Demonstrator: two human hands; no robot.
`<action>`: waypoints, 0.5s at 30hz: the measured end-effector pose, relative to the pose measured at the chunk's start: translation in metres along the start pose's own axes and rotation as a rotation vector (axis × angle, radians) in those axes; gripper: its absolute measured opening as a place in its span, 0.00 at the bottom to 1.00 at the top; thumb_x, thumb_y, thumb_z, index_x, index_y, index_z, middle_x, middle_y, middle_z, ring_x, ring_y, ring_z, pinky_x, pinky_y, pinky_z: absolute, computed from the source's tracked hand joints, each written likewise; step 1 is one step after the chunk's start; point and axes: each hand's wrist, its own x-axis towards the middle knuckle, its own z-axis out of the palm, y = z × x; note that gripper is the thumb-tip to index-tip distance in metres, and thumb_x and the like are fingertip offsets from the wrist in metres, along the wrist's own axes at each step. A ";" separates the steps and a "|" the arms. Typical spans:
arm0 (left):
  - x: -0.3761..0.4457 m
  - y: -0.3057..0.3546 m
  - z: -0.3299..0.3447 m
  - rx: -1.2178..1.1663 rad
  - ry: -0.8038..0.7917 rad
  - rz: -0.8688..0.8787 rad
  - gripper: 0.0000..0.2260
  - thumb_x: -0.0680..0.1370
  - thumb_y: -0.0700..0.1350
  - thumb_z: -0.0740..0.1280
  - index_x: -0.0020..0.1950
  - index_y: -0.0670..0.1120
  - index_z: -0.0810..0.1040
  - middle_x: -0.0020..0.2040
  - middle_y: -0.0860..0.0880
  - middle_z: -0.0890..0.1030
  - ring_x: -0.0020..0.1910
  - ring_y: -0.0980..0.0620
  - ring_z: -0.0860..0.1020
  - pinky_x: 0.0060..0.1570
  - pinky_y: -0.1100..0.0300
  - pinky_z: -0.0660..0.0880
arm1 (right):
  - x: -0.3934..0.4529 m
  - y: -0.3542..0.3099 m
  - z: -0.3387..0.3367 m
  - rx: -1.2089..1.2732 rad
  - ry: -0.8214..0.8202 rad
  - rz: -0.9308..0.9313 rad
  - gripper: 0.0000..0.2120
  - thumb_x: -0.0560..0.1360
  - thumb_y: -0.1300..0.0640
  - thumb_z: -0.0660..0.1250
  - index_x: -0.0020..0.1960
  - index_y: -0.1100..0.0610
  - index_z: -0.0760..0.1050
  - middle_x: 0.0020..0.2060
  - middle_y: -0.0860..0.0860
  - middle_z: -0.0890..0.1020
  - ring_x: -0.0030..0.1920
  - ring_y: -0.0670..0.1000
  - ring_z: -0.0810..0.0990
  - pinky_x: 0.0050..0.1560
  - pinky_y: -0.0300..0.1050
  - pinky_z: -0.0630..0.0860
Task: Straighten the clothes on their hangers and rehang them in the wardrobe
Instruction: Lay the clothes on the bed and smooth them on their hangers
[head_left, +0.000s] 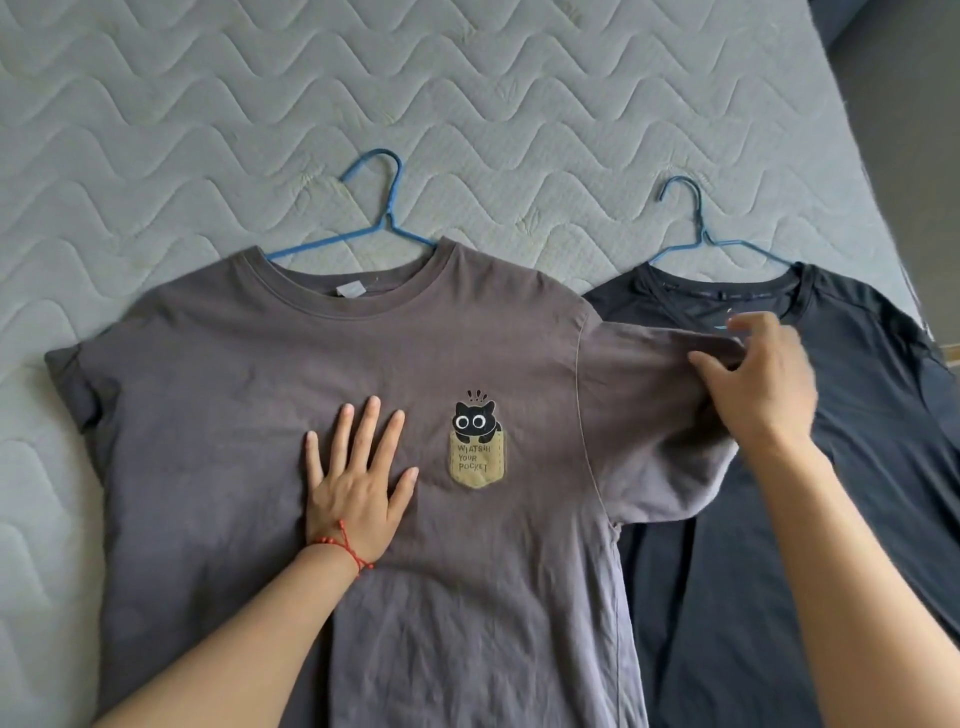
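Observation:
A grey T-shirt (249, 374) with a cat pocket print lies flat on the mattress, a blue wire hanger (387, 218) through its neck. My left hand (358, 478) presses flat on its chest, fingers spread. My right hand (763, 379) pinches the end of its right sleeve, held out over a dark navy T-shirt (872, 467). That navy shirt lies to the right on a second blue hanger (698, 234).
Both shirts lie on a quilted grey-white mattress (260, 104) that fills the frame. Its right edge runs diagonally at the top right, with dark floor (909, 130) beyond. The grey shirt's left sleeve (72, 384) is rolled up near the mattress's left side.

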 end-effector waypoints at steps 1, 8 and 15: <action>0.000 0.000 0.000 -0.003 0.002 0.001 0.28 0.74 0.58 0.51 0.73 0.52 0.60 0.74 0.47 0.64 0.73 0.46 0.58 0.67 0.37 0.54 | -0.001 0.007 0.000 -0.103 0.099 0.047 0.20 0.71 0.54 0.69 0.61 0.58 0.69 0.56 0.60 0.73 0.58 0.61 0.70 0.59 0.55 0.65; 0.000 0.000 0.002 -0.010 0.003 -0.007 0.28 0.74 0.58 0.51 0.73 0.52 0.59 0.74 0.47 0.63 0.73 0.46 0.57 0.67 0.36 0.56 | -0.058 -0.001 0.066 -0.152 0.128 -0.388 0.21 0.73 0.48 0.59 0.64 0.54 0.70 0.68 0.57 0.71 0.68 0.57 0.66 0.64 0.52 0.58; 0.000 -0.001 0.005 0.003 0.013 0.006 0.28 0.74 0.58 0.51 0.73 0.51 0.60 0.75 0.47 0.63 0.73 0.45 0.58 0.67 0.36 0.55 | -0.078 0.038 0.106 -0.146 -0.031 -0.093 0.29 0.75 0.42 0.46 0.74 0.51 0.60 0.75 0.54 0.60 0.75 0.56 0.57 0.73 0.55 0.50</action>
